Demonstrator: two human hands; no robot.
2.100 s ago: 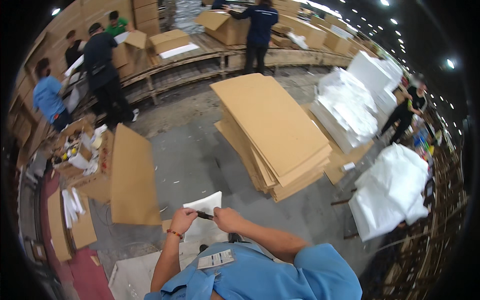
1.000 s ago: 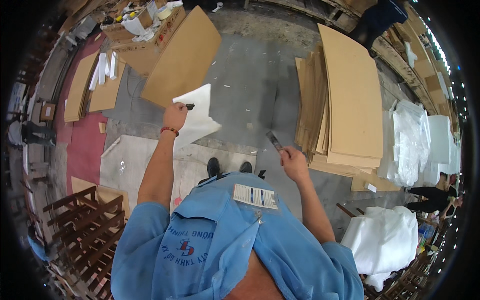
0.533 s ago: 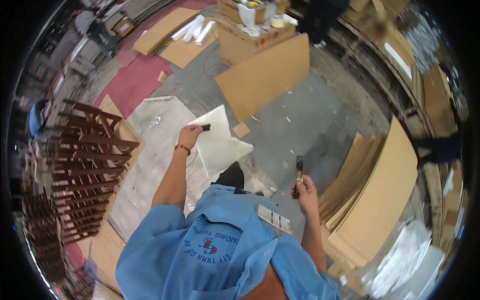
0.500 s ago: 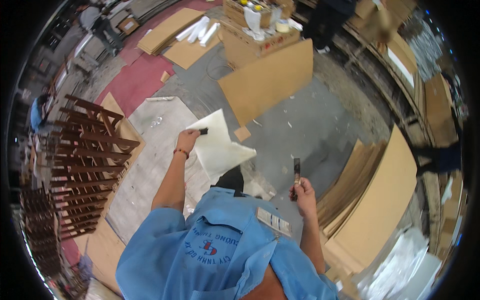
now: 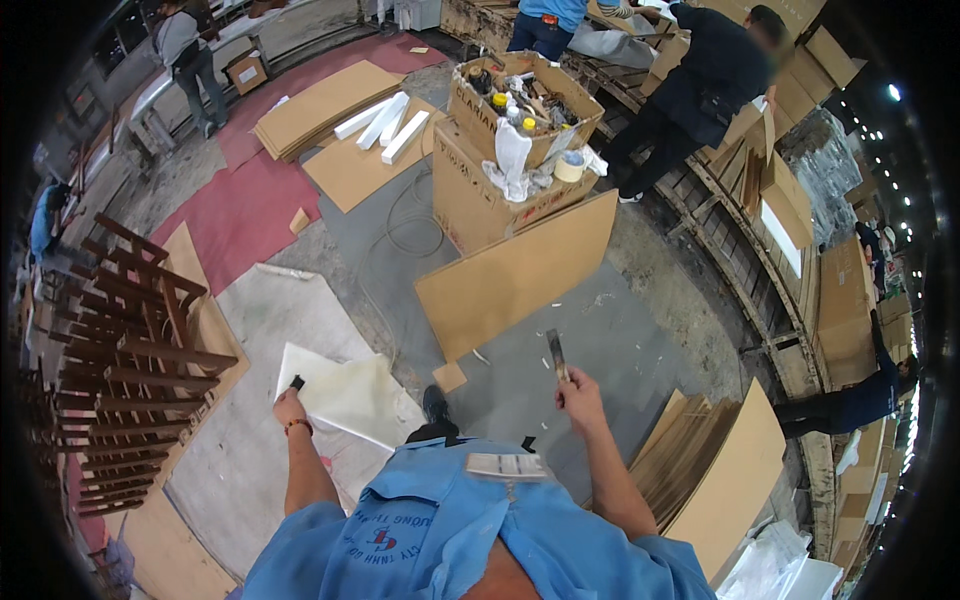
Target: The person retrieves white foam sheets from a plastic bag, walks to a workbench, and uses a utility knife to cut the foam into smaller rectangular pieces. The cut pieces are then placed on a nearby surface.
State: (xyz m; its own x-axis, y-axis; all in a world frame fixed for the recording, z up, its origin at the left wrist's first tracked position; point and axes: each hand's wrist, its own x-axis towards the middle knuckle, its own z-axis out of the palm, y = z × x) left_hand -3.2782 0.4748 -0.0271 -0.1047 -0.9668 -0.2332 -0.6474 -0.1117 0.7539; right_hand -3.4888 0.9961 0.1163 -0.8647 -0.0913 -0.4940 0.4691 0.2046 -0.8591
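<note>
In the head view, the person's left hand [image 5: 289,406] is drawn narrow around a small, black, blocky piece [image 5: 298,382], which juts over a soft white sheet [image 5: 345,393]. The sheet lies just beside the left hand and reaches toward the person's body, smooth-faced with uneven edges and a creamier right part; whether the fingers also pinch its border, I cannot tell. The right hand's [image 5: 580,393] grip is wrapped around a narrow, flat, dark-bladed tool [image 5: 556,350], blade pointing up and away from the body, well apart from the sheet.

Below the sheet spreads a pale, wrinkled ground cover [image 5: 300,300], its far edge rolled. Smooth grey floor covering [image 5: 610,335], dotted with white scraps, runs between a flat tan cardboard panel [image 5: 520,275] and a stack of thin brown cardboard sheets [image 5: 735,485] at the right, giving the tool room on its far side. The panel leans by a brown carton [image 5: 470,190]. On the left, dark-brown slatted wooden frames [image 5: 150,365] bound the space; a long, rough wooden desk [image 5: 740,268] curves along the right.
</note>
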